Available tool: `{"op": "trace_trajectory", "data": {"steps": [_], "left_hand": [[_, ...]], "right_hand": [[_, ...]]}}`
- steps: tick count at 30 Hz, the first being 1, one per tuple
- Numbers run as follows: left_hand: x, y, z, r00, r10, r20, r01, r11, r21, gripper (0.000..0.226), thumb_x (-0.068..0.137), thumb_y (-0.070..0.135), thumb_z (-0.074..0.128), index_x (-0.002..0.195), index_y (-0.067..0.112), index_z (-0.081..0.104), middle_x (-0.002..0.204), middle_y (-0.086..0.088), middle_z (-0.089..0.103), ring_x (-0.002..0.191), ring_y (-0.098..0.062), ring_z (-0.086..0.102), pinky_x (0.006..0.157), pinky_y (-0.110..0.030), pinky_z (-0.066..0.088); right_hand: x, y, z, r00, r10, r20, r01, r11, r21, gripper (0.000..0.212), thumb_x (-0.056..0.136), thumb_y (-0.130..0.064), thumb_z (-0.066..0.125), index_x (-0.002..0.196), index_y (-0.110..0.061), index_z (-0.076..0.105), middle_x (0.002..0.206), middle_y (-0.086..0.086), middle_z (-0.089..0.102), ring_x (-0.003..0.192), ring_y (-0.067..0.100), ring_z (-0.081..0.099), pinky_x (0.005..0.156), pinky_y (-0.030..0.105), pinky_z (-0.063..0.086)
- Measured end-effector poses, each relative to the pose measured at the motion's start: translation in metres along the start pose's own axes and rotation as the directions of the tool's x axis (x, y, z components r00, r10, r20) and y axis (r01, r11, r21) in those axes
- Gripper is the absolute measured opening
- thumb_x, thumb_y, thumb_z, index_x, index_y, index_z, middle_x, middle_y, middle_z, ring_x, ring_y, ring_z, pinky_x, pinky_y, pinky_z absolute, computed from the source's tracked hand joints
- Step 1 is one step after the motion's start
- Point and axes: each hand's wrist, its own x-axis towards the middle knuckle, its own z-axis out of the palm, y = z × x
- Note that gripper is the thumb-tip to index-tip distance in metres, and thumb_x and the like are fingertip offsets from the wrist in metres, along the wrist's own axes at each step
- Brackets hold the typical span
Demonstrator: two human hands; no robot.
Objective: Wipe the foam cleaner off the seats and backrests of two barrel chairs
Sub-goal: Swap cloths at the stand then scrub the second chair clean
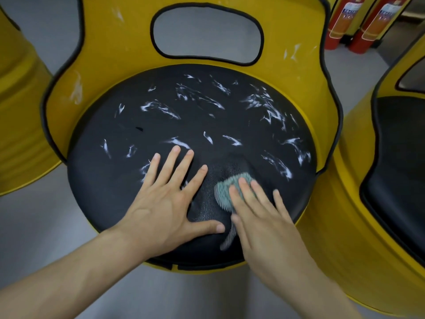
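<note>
On a grey floor [46, 226], a barrel chair's black seat [128, 125] looked clean only near its front; foam [273, 109] streaked the rest and the backrest [115, 42]. The right hand [259, 219], grip released, pressed a cloth [225, 192] there; the left hand [165, 203] lay flat.

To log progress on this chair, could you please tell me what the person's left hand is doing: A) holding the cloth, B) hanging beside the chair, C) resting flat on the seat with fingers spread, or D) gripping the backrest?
C: the left hand lies flat on the black seat with its fingers spread, while the right hand presses the green cloth with straight fingers.
</note>
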Motion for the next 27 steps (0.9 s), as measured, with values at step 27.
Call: {"op": "trace_trajectory", "data": {"steps": [27], "left_hand": [[-0.004,-0.001,-0.003,1.000,0.000,-0.010,0.001,1.000,0.009,0.119,0.068,0.105,0.008,0.161,0.032,0.001,0.169,-0.007,-0.016,0.150,-0.024,-0.034,0.124,-0.053,-0.015]], "right_hand": [[-0.001,-0.020,0.006,1.000,-0.001,-0.030,0.000,1.000,-0.016,0.061,0.106,-0.033,0.014,0.143,-0.007,0.054,0.150,0.012,0.050,0.140,0.030,0.047,0.112,0.048,0.030]]}}
